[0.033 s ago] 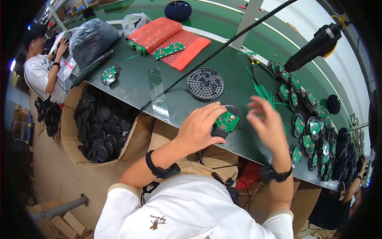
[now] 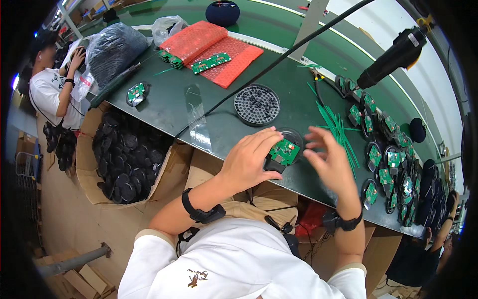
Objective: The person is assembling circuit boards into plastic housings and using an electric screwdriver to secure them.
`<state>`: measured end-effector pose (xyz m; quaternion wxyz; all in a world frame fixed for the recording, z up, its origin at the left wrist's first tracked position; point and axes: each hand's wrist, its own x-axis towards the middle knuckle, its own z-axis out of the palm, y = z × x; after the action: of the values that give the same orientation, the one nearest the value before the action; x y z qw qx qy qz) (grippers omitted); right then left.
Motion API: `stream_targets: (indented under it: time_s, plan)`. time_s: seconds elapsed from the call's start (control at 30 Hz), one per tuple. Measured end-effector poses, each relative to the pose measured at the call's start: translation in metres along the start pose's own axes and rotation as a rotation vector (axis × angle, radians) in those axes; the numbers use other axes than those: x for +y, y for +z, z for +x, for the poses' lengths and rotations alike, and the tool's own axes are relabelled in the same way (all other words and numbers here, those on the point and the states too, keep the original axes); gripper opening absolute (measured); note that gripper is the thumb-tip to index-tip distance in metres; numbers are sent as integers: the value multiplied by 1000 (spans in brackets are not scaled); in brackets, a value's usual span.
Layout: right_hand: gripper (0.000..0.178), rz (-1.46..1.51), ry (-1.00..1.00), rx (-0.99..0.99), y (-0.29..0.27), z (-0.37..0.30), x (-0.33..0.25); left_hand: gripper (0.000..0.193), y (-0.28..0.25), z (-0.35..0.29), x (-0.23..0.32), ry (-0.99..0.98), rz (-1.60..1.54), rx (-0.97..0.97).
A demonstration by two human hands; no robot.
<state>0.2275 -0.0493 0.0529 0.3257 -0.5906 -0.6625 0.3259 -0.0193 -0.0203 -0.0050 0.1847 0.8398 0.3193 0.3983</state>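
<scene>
My left hand (image 2: 245,162) is closed around the edge of a round black housing, with a green circuit board (image 2: 284,151) lying on it at the table's front edge. The thumb presses at the near side and the fingers reach over the far side. Just right of the board, my right hand (image 2: 329,162) hovers with its fingers apart and nothing visible in them. Behind the housing sits a round black tray (image 2: 244,117) of small holes, with small dark parts on top. Green strips (image 2: 334,128) lie in a loose pile beyond my right hand.
Many black housings with green boards (image 2: 393,160) crowd the right side. A black power screwdriver (image 2: 393,57) hangs above them. Cutters (image 2: 318,82), red bubble wrap (image 2: 219,65) and a lone housing (image 2: 136,93) lie on the table. A carton of black discs (image 2: 124,169) stands left; a co-worker (image 2: 57,89) is beyond.
My right hand has shifted slightly left, closer to the circuit board, uncovering more of the green strips. My left hand and the housing have stayed in place.
</scene>
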Motion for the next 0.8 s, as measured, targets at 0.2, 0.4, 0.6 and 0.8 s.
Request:
stream_targets:
  time_s: [0.2,0.4,0.6,0.8]
  plan:
    - [54,52,-169,62,18,-24,-2,97,-1,1,5,-22,-129,51]
    - [53,-179,-440,147,13,-35,-11,98,-8,6,16,10,-267,92]
    - [50,-165,-485,235,19,-40,-3,97,-9,8,27,36,-301,90]
    - [49,-153,-506,271,21,-43,1,97,-9,8,30,85,-284,97]
